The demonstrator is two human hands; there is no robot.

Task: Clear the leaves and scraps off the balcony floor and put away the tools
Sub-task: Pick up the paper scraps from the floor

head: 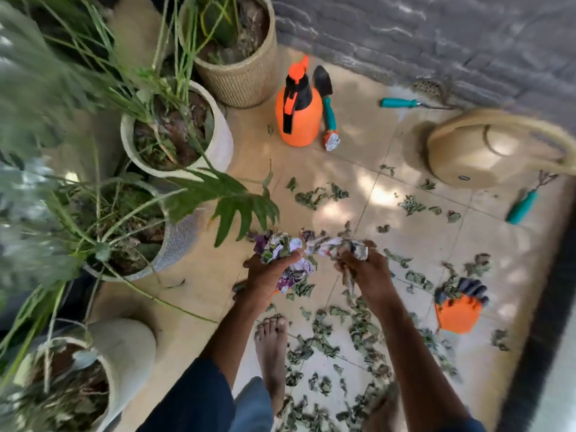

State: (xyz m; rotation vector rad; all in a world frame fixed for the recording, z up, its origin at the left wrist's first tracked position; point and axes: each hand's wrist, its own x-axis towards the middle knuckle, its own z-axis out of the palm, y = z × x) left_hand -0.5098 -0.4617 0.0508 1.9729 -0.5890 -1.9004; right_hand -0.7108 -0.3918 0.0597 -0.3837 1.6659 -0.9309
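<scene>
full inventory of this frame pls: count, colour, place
wall: 1, grey brick; top right.
plant pots: 4, tan woven, white, grey, cream; left side.
spray bottle: 1, orange and black; upright, top centre.
trowel: 1, black blade, teal handle; lying right of the bottle.
hand tools: 2, teal handles; one by the wall, one at right.
watering can: 1, beige; upper right.
gloves: count unclear, orange and grey; floor, right.
dry leaves: many, grey-green; scattered across the floor.
paper scraps: 3 wads, white, printed; one per hand, one at the trowel's handle.
foot: 1, bare; bottom centre.
left hand: grips a wad.
right hand: grips a wad.
</scene>
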